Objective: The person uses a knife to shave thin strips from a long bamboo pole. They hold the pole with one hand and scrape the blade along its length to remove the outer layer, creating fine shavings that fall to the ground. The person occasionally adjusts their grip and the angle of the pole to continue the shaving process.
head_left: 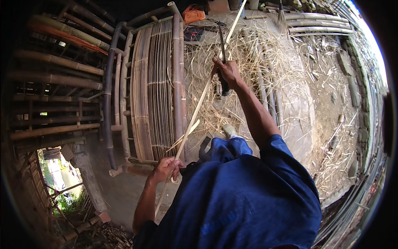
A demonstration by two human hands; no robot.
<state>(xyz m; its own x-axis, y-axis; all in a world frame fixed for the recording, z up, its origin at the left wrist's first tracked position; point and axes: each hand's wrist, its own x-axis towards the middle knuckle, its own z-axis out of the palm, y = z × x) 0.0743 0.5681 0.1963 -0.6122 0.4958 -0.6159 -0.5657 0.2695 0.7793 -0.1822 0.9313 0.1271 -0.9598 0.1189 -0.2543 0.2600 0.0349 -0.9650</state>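
Observation:
A long pale bamboo strip (pixel 202 97) runs slantwise from beside my left hip up to the far edge of the view. Close to my waist, my left hand (pixel 165 169) is closed on it, thumb and fingers pinching. My right hand (pixel 229 75) reaches far forward, wrapped round the dark handle of a long knife (pixel 223 43). Its blade points away from me and lies against or just beside the strip; I cannot tell which. The right thumb rests by the strip. A thin curled sliver (pixel 191 129) sticks out beside the strip above my left hand.
A bamboo bench (pixel 178 91) with a slatted top stands to my left, with bamboo racks (pixel 62 85) beyond it. Loose shavings (pixel 257 62) cover the floor ahead. Bamboo poles (pixel 319 30), a broom (pixel 281 20) and an orange bag (pixel 193 14) lie farther off.

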